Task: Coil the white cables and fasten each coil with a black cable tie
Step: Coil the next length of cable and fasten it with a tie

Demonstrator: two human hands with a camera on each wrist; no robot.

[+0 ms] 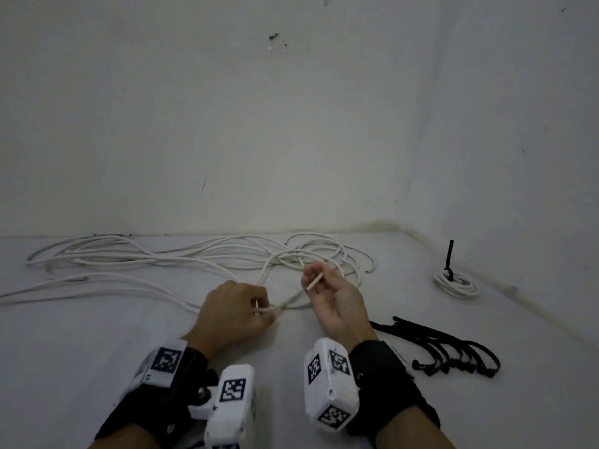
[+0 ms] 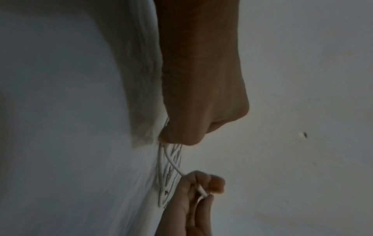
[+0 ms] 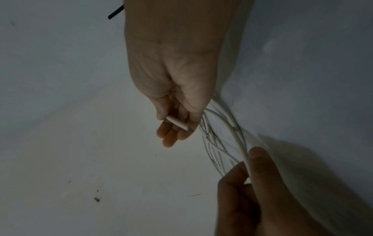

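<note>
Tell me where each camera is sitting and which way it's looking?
Head: worn on the head, looking forward and down at the white cable, the finished coil and black ties; both forearms and hands show.
Left wrist: on the left wrist, looking along the left hand toward the wall; the right hand's fingers show too.
Right wrist: on the right wrist, looking along the right hand; left fingers show.
Shared: all show the cable end pinched by the right hand.

White wall (image 1: 291, 124) fills upper frame, dark marks (image 1: 275, 38) near top middle. Pale floor (image 1: 81, 345) below. Dim light.
</note>
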